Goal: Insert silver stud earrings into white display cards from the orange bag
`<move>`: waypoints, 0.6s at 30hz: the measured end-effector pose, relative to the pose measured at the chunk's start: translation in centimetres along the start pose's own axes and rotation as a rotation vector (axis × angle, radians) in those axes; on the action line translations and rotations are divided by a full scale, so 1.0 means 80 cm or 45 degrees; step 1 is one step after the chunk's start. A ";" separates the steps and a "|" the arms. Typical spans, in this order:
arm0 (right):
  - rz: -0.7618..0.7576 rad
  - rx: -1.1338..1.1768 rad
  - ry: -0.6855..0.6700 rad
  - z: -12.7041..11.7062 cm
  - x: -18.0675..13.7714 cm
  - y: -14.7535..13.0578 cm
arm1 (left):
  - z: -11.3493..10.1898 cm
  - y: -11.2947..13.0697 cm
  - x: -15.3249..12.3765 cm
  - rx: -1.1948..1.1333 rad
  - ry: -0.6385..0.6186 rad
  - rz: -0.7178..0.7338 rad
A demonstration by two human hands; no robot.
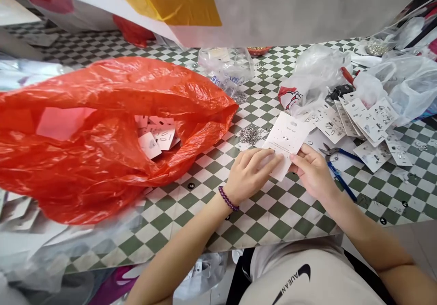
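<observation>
Gently, the left hand (251,174) and right hand (312,173) grasp the white rectangular earring card (286,137) by its lower edges, keeping it level over the green-and-white checkered tabletop (273,214).

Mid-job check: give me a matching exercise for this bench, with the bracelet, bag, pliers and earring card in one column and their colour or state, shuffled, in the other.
Things:
1. beaded bracelet
2. plastic bag
3. pliers
4. earring card

States:
A. blue handles
B. dark purple
C. orange-red and open
D. white, pinched by the left hand and right hand

Pairs: 1-B, 2-C, 3-A, 4-D
</observation>
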State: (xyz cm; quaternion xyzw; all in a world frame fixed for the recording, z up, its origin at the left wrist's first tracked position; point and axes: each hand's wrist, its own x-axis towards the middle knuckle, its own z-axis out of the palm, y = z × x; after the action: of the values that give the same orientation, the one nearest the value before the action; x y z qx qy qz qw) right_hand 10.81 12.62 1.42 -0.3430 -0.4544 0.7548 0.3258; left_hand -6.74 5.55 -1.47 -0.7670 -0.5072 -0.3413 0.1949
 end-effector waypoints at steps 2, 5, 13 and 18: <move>0.005 -0.030 0.050 -0.002 -0.001 0.003 | 0.000 0.003 -0.003 -0.142 -0.007 -0.080; -0.033 -0.095 0.050 0.000 -0.004 0.010 | -0.004 0.004 -0.004 -0.502 -0.003 -0.262; -0.555 -0.368 0.655 -0.100 0.015 -0.091 | -0.011 -0.025 -0.006 -0.656 0.285 -0.719; -0.610 -0.560 0.948 -0.234 0.018 -0.177 | -0.017 -0.033 0.002 -0.541 0.361 -0.761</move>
State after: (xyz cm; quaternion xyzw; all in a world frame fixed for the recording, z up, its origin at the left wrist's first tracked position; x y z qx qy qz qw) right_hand 27.81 27.70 7.38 -0.5358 -0.5219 0.3711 0.5504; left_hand -9.54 5.82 -0.52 -0.5540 -0.5941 -0.5831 -0.0081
